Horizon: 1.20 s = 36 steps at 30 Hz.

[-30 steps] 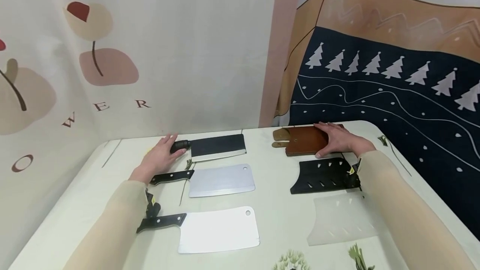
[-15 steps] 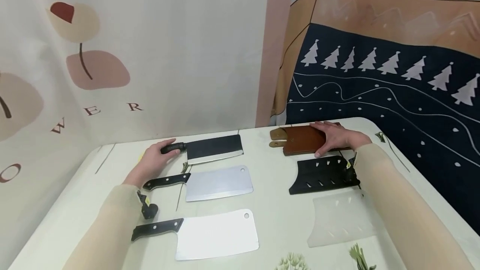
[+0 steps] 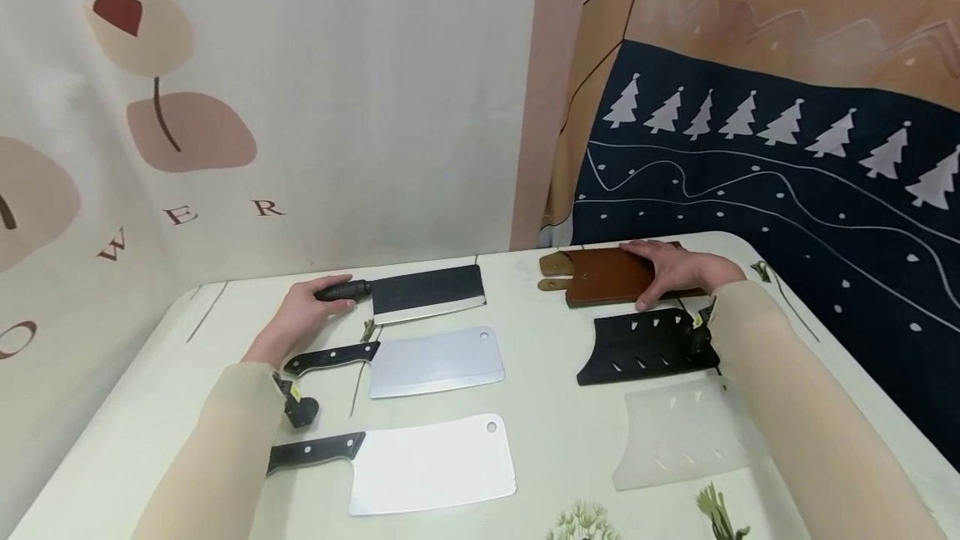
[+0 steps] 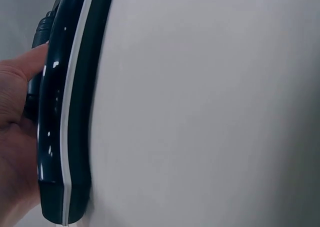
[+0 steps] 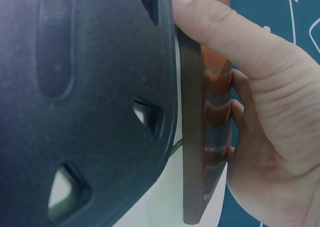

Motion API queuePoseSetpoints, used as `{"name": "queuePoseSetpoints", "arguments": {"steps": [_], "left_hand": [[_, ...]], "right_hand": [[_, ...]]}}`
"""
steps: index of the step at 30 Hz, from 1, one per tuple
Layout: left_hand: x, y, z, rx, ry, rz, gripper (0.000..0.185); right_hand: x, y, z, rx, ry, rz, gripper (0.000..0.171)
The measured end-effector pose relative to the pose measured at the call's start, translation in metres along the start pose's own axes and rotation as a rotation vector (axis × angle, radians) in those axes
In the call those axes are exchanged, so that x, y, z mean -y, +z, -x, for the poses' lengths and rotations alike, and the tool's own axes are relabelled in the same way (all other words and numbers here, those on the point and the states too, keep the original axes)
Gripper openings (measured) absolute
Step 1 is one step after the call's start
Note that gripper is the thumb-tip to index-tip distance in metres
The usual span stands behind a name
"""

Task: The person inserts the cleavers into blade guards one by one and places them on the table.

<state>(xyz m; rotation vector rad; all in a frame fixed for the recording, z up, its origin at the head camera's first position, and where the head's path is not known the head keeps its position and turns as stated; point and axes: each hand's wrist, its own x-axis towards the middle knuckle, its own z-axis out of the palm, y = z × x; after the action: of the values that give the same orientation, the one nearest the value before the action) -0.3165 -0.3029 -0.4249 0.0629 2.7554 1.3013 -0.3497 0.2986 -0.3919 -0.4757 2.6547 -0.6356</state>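
Well, on the bench (image 3: 551, 407), nearer me than my left hand (image 3: 300, 311), lies a silver knife (image 3: 438, 362). That hand, curled nearly closed, grips the dark knife (image 3: 427, 292) stretching to its right; it looks stiff, probably blade-heavy, best held close to the blade. My right hand (image 3: 678, 267), spread wide, grips the leather cover (image 3: 600, 277) beneath: likely light, smooth, bendable, best taken by its edges.

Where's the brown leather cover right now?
In the head view, the brown leather cover lies at the back of the table, on the right side, with the right hand on it, just beyond the black plastic cover.
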Motion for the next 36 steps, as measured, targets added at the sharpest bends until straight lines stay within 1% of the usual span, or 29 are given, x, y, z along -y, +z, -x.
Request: {"name": "queuePoseSetpoints", "arguments": {"steps": [5,11,14,18,19,22,26,28,33,36], "left_hand": [[-0.002,0.001,0.001,-0.008,-0.007,0.014,0.060],[-0.003,0.004,-0.001,-0.009,-0.002,0.029,0.057],[-0.004,0.003,-0.001,0.009,0.006,0.020,0.056],[-0.007,-0.002,0.000,0.030,-0.007,-0.014,0.054],[-0.008,-0.003,0.001,0.030,-0.015,-0.020,0.053],[-0.010,-0.007,0.003,0.027,-0.008,-0.042,0.055],[-0.009,-0.010,0.002,0.014,0.036,-0.009,0.057],[-0.008,-0.011,0.003,0.008,0.044,0.015,0.057],[-0.009,-0.013,0.006,0.007,0.036,0.043,0.056],[-0.011,-0.013,0.009,-0.007,0.036,0.062,0.056]], "right_hand": [[0.001,-0.002,0.001,0.015,-0.003,-0.018,0.117],[-0.002,-0.001,0.001,0.001,-0.021,-0.072,0.115],[0.000,-0.005,-0.001,0.001,-0.023,-0.048,0.112],[0.005,-0.007,-0.002,-0.008,-0.019,0.014,0.109],[0.005,-0.007,-0.002,-0.012,-0.017,0.024,0.109],[0.006,-0.004,-0.002,-0.030,-0.016,0.041,0.108],[0.006,-0.001,-0.001,-0.066,-0.023,0.060,0.108],[0.008,-0.001,0.000,-0.078,-0.026,0.070,0.107],[0.011,-0.003,0.002,-0.068,-0.018,0.089,0.105],[0.013,-0.005,0.004,-0.061,-0.015,0.094,0.104]]}}
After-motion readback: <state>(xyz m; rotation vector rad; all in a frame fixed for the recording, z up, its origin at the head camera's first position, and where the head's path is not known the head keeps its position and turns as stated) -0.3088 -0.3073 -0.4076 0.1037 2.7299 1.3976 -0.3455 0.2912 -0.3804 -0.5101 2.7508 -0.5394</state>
